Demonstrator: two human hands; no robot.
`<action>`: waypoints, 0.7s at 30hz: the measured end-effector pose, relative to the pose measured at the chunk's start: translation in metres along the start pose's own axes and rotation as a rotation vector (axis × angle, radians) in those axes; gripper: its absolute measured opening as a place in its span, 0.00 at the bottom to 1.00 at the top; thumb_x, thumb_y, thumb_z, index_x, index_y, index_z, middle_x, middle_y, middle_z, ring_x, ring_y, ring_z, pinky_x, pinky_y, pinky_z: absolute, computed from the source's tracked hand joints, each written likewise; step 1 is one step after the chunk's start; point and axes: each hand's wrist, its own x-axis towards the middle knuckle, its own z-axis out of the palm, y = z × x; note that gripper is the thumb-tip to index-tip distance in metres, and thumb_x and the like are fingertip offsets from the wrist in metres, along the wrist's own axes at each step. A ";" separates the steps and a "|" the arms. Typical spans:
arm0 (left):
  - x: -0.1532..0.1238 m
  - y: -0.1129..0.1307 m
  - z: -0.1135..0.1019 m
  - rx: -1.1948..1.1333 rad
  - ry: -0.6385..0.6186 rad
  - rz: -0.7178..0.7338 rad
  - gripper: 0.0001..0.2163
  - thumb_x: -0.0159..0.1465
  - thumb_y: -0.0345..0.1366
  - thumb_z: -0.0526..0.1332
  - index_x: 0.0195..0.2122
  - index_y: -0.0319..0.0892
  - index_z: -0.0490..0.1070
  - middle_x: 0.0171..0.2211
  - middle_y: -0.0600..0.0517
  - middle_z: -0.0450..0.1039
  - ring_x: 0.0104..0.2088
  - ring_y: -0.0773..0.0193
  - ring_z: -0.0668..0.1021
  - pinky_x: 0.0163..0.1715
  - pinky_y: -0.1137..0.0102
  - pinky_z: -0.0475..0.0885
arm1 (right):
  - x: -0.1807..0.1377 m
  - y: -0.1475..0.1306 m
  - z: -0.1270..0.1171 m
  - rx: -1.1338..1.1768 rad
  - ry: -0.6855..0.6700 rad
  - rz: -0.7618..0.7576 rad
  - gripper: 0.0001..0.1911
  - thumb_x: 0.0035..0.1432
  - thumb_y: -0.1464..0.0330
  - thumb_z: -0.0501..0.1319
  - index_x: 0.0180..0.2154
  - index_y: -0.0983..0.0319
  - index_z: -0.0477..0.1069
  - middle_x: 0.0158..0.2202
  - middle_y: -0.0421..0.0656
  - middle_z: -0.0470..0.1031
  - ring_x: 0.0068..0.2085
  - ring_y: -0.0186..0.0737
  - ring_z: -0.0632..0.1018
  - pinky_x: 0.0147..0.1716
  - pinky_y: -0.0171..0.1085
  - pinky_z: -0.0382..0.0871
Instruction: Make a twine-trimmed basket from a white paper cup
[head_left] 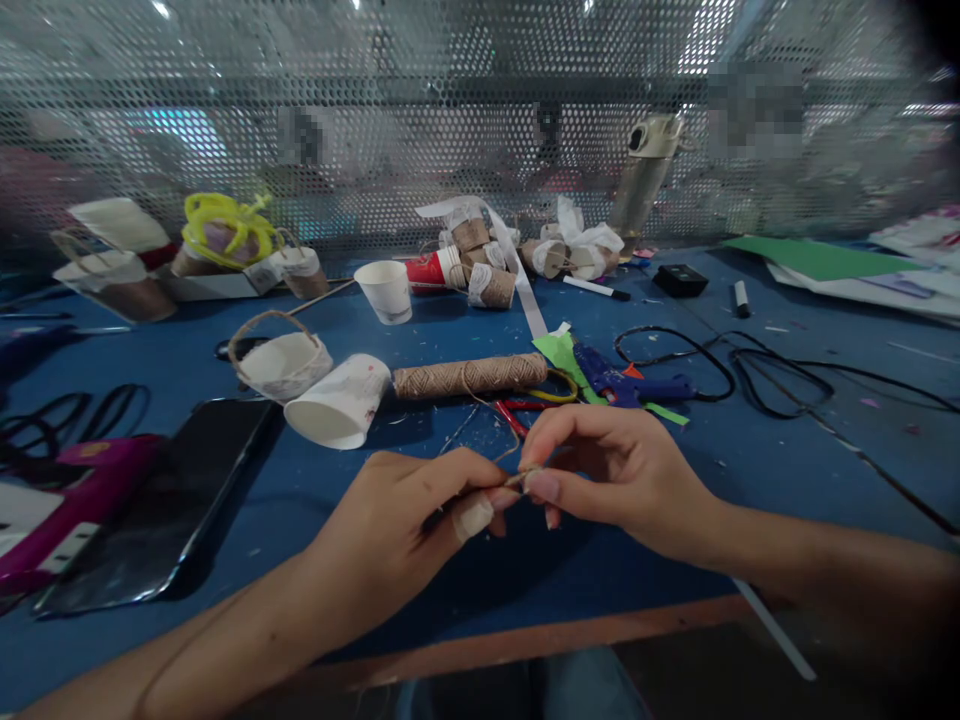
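Both hands meet above the near part of the blue table. My left hand [420, 525] pinches a thin piece of brown twine [514, 481] between thumb and fingers, and a whitish strip wraps its thumb. My right hand [622, 480] pinches the same twine at the other side, fingertips almost touching the left ones. A strand runs up from there toward the roll of jute twine [472, 376] just beyond. Red-handled scissors [517, 415] lie partly behind my right hand. A white paper cup [341, 400] lies on its side beyond my left hand.
A small handled basket [285, 362] and an upright paper cup [384, 290] stand farther back. A blue glue gun [637, 385] with black cord lies right; a magenta glue gun [90, 490] and a black phone [165, 505] lie left. A perforated metal screen [450, 130] closes the back.
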 end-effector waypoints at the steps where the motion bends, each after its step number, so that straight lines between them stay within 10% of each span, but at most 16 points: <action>1: 0.000 0.000 0.000 0.030 0.007 0.017 0.04 0.71 0.33 0.60 0.38 0.44 0.72 0.27 0.59 0.81 0.23 0.70 0.81 0.25 0.77 0.68 | 0.000 0.000 0.000 0.007 -0.004 -0.002 0.08 0.56 0.68 0.72 0.35 0.63 0.76 0.32 0.40 0.77 0.27 0.29 0.77 0.26 0.30 0.75; 21: -0.002 0.001 0.006 0.337 0.160 0.158 0.11 0.76 0.39 0.52 0.40 0.44 0.72 0.27 0.58 0.83 0.21 0.67 0.81 0.22 0.72 0.69 | -0.001 -0.003 0.005 -0.094 0.044 -0.083 0.04 0.58 0.72 0.68 0.35 0.62 0.74 0.31 0.37 0.75 0.27 0.26 0.74 0.26 0.26 0.72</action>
